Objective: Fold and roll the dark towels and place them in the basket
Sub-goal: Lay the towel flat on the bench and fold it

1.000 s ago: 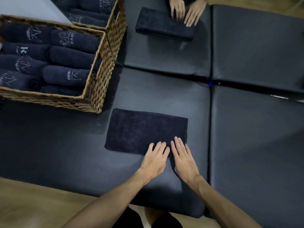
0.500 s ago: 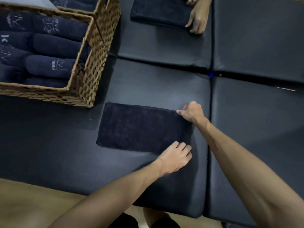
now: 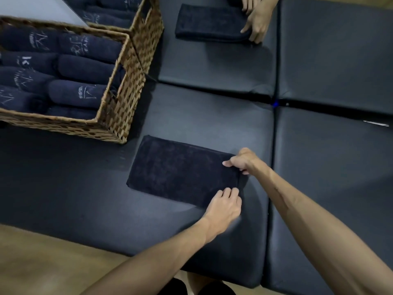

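your folded dark towel lies flat on the near-left black pad, just in front of the wicker basket and close to its near right corner, not touching it. your right hand is at the towel's far right corner, fingers curled and pinching the short right edge, with the thumb lying on top of the cloth. your left hand is at the near right corner, its fingers bent together and clamped on that same edge. the edge looks slightly lifted and turned inward between your two hands; the rest of the towel lies flat

the basket sits on the pad to your left and holds rolled dark towels laid side by side in rows, several showing pale printed logos. a second wicker basket stands just behind it, touching or nearly so, also with dark rolls inside

across from you, on the far-left pad, another folded dark towel lies flat, and another person's hand rests on its right end with fingers spread downward; a second hand above it is mostly cut off by the frame. wooden floor shows at the near left
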